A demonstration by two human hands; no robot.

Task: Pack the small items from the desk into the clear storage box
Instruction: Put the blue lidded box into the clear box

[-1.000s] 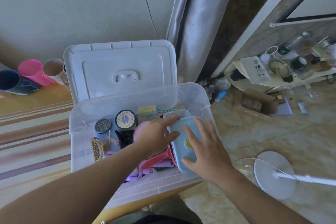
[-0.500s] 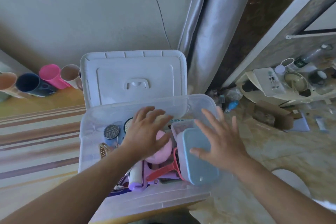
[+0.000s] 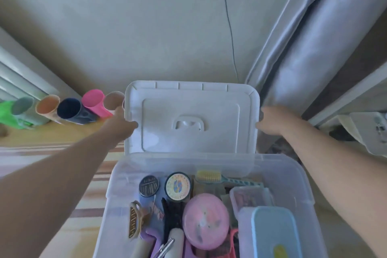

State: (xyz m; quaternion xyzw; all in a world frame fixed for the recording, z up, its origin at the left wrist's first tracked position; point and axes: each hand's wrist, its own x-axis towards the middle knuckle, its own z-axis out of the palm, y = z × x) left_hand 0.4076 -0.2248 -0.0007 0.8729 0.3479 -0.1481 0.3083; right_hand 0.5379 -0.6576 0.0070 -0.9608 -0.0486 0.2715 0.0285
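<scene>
Head view, packing nearly complete. The left hand reaches to the left edge of the upright white lid; its thumb lies over the front face of that edge while the fingers pass behind and are hidden, so it appears to grip the lid edge. The right hand meets the right edge of the same lid, thumb toward the front and fingers curling out of sight behind; contact looks likely, but how firmly it clasps cannot be told. Both forearms extend from the near corners toward the far side of the scene. The lid stands open, leaning back behind the clear storage box, which sits near, at the right end of the surface. Inside lie a round dark tin, a round badge-like disc, a pale toothbrush, a pink round case, a hair claw and, at the right, a blue-lidded container beside a small clear tub. Judged from this arrangement, the small items are already in the box, and the remaining step is probably to bring the lid down and close it. At the far left of the surface, a row of cups lies on its side against the wall; a grey curtain hangs at the right.
</scene>
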